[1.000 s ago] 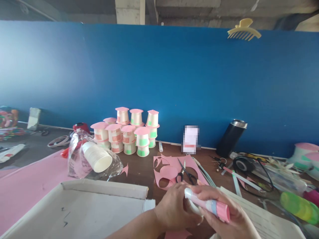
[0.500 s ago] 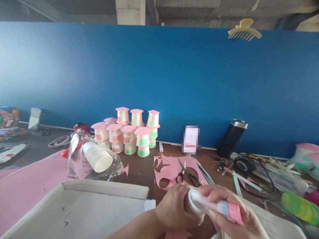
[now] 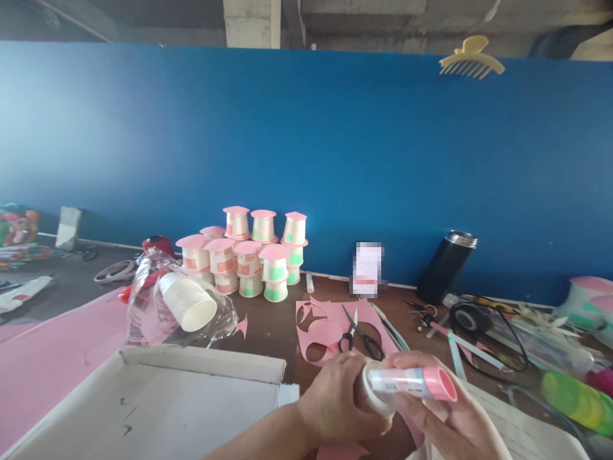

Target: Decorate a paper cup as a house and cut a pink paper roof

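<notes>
My left hand (image 3: pixel 338 393) is wrapped round a white paper cup (image 3: pixel 380 401), its round end turned toward my right hand. Between the fingers of my right hand (image 3: pixel 445 409) is a glue stick (image 3: pixel 407 382) with a clear white barrel and a pink end pointing right. Its left tip lies against the end of the cup; the exact contact is hidden. Just beyond my hands, black-handled scissors (image 3: pixel 361 335) rest on a pink paper sheet (image 3: pixel 383 319) with round holes cut in it.
Cup houses with pink paper roofs (image 3: pixel 237 255) stand stacked by the blue wall. Nested paper cups (image 3: pixel 189 303) lie in a plastic bag. A white box lid (image 3: pixel 201 396) sits front left. A black flask (image 3: pixel 445 268), a tape roll (image 3: pixel 472 318) and a green bottle (image 3: pixel 577 399) are at right.
The glue stick has turned in my right hand, its pink end rising and swinging toward me. My left hand and the cup have hardly moved.
</notes>
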A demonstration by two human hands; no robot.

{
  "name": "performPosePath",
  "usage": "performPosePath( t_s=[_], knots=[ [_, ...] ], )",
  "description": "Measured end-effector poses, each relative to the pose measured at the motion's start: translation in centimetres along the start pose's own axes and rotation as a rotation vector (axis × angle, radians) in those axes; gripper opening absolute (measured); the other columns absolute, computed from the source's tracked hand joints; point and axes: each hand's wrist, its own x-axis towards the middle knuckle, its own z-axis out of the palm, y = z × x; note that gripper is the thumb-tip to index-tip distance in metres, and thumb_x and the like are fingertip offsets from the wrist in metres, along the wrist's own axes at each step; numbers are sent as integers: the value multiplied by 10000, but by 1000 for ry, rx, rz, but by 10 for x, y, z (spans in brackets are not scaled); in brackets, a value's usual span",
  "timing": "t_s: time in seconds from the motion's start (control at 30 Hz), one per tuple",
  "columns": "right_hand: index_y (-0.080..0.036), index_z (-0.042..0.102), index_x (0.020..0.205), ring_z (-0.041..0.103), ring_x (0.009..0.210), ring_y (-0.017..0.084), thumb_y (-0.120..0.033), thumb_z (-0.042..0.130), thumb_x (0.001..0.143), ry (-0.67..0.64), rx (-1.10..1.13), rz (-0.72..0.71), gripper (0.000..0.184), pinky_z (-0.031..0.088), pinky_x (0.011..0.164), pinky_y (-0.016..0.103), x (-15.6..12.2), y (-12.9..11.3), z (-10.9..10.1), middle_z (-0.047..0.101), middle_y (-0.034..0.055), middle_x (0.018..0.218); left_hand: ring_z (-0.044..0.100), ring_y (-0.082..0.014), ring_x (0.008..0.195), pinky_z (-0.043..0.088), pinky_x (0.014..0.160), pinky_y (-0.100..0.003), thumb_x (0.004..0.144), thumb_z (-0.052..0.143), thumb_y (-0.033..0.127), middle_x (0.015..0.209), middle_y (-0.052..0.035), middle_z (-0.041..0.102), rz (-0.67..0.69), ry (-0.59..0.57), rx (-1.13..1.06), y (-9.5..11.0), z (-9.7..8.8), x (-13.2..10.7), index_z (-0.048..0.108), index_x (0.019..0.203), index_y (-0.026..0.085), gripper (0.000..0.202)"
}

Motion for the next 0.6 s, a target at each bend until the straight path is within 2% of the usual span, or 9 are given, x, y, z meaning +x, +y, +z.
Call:
performPosePath(
  t_s=[0.2,0.4,0.6],
  knots=[
    [-278,684,1016,717,841,243,-353,683,822,-16,-66,-84,208,598,750,311,-2,12,-4,724,45,956,613,-258,893,490,847,-394,553,747,299,982,-62,674,-71,-41,-4,9,-6,1,625,1031,205,502],
    [-277,644,1126,721,913,257,-376,683,821,-29,-79,-37,322,591,765,287,-3,24,-11,743,58,1019,617,-257,899,493,848,-389,543,757,320,977,-70,678,-69,5,-26,6,-4,-1,636,996,188,488],
    [-262,577,1108,705,849,239,-402,644,848,-63,-93,62,303,582,722,294,-3,36,-10,734,44,955,612,-262,931,490,843,-384,543,767,333,1000,-66,670,-57,20,-34,2,-1,-3,631,1042,203,533]
  ],
)
